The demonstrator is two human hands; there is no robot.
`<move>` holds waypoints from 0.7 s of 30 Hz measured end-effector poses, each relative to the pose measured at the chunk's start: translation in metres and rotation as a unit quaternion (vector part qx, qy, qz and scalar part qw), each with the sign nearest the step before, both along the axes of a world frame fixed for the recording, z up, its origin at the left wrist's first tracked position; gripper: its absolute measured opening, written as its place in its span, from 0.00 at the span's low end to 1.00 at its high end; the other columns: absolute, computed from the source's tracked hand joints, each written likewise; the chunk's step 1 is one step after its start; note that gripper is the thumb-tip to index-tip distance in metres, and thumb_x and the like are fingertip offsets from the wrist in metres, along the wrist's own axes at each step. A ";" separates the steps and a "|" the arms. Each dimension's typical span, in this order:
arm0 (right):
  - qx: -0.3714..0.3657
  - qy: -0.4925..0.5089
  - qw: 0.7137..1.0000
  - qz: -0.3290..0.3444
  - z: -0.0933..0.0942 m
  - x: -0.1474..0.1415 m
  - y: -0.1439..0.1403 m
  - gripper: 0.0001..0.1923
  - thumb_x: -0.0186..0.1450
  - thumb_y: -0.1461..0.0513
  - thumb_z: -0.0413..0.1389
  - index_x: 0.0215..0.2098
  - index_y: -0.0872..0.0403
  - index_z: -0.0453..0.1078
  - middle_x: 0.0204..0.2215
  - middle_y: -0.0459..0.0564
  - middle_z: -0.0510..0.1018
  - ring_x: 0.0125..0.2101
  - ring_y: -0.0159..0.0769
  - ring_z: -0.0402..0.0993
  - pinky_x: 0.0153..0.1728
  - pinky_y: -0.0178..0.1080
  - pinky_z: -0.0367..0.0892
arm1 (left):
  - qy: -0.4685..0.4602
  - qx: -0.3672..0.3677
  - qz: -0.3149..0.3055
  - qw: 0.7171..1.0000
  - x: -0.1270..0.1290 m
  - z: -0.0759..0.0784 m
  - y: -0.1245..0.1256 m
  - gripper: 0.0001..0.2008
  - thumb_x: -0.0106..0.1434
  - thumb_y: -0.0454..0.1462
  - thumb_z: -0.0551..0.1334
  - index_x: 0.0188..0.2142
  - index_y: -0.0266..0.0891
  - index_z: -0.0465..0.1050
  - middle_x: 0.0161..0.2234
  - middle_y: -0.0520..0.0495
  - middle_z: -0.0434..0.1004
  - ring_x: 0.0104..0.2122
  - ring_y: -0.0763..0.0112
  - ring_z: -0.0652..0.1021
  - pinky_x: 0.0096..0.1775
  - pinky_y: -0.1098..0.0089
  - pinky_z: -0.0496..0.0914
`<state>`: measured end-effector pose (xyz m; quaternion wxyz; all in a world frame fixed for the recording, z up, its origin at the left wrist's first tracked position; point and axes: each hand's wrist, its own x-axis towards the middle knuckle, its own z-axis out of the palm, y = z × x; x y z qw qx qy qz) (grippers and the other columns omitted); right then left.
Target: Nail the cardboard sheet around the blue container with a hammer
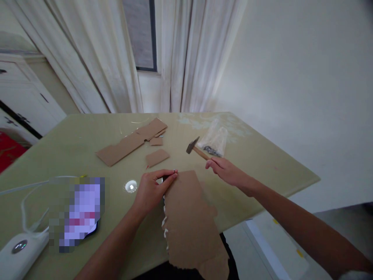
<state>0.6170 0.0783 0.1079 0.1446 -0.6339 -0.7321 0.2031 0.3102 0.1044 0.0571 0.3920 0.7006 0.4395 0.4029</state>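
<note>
Cardboard sheet [189,217] lies over the near edge of a desk [262,175], one end overhanging, a loose cardboard strip [131,143] beyond. Right hand [227,170], its grip closed around the handle, holds a hammer [201,153] clear of the sheet; left hand [149,190] pinches what appears to be a tiny dark piece [175,171] at the far-left corner. Work looks early: nothing visibly driven into the sheet's face, hammering apparently remaining.

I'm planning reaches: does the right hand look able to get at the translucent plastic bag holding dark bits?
Probably yes: the bag lies just beyond the right hand, seemingly unobstructed, but that hand holds a wooden-handled metal hammer.
</note>
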 end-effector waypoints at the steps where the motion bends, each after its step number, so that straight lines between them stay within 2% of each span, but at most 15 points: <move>1: 0.001 0.050 0.999 0.002 0.011 -0.002 -0.004 0.25 0.81 0.52 0.42 0.40 0.54 0.76 0.25 0.43 0.70 0.25 0.33 0.67 0.30 0.36 0.64 | -0.002 0.003 0.000 1.000 0.000 0.000 0.000 0.11 0.67 0.48 0.70 0.42 0.47 0.89 0.42 0.47 0.91 0.43 0.55 0.88 0.49 0.58 0.81; 3: -0.014 0.099 0.994 0.033 0.036 -0.006 -0.012 0.26 0.80 0.48 0.44 0.39 0.54 0.76 0.23 0.41 0.66 0.23 0.32 0.64 0.27 0.36 0.61 | -0.004 0.005 0.000 1.000 0.000 0.000 0.001 0.11 0.67 0.47 0.70 0.42 0.46 0.89 0.42 0.47 0.91 0.43 0.55 0.88 0.50 0.58 0.81; 6: -0.047 0.081 0.991 0.097 0.069 -0.017 -0.023 0.26 0.80 0.47 0.45 0.39 0.52 0.77 0.24 0.42 0.68 0.24 0.33 0.67 0.27 0.36 0.62 | 0.002 0.004 0.000 1.000 0.000 0.000 0.001 0.11 0.67 0.47 0.70 0.42 0.47 0.89 0.43 0.47 0.91 0.43 0.55 0.88 0.49 0.59 0.81; 9: -0.063 0.070 0.987 0.133 0.087 -0.028 -0.032 0.26 0.80 0.48 0.46 0.37 0.51 0.78 0.24 0.44 0.71 0.26 0.34 0.70 0.29 0.37 0.64 | 0.009 0.009 0.004 1.000 -0.001 0.001 0.000 0.11 0.67 0.47 0.70 0.42 0.47 0.89 0.42 0.48 0.91 0.42 0.55 0.89 0.46 0.60 0.81; 12: -0.061 0.071 0.985 0.145 0.091 -0.036 -0.037 0.25 0.80 0.48 0.47 0.37 0.51 0.78 0.24 0.44 0.72 0.27 0.35 0.71 0.31 0.38 0.64 | 0.014 0.015 0.005 1.000 -0.001 0.001 -0.001 0.10 0.67 0.46 0.69 0.41 0.47 0.89 0.41 0.48 0.91 0.41 0.55 0.89 0.43 0.61 0.81; 16: -0.068 0.076 0.985 0.137 0.087 -0.039 -0.037 0.25 0.81 0.48 0.45 0.38 0.51 0.77 0.25 0.44 0.71 0.27 0.34 0.70 0.31 0.37 0.64 | 0.010 0.014 -0.004 1.000 -0.001 0.002 0.000 0.10 0.68 0.45 0.69 0.42 0.47 0.89 0.43 0.48 0.91 0.43 0.55 0.88 0.46 0.61 0.81; 21: -0.075 0.075 0.986 0.131 0.083 -0.039 -0.034 0.25 0.81 0.48 0.45 0.37 0.52 0.76 0.25 0.44 0.71 0.26 0.34 0.69 0.30 0.37 0.63 | 0.016 0.008 -0.006 1.000 0.000 0.002 0.001 0.09 0.68 0.44 0.69 0.42 0.47 0.89 0.42 0.49 0.91 0.42 0.55 0.88 0.45 0.61 0.80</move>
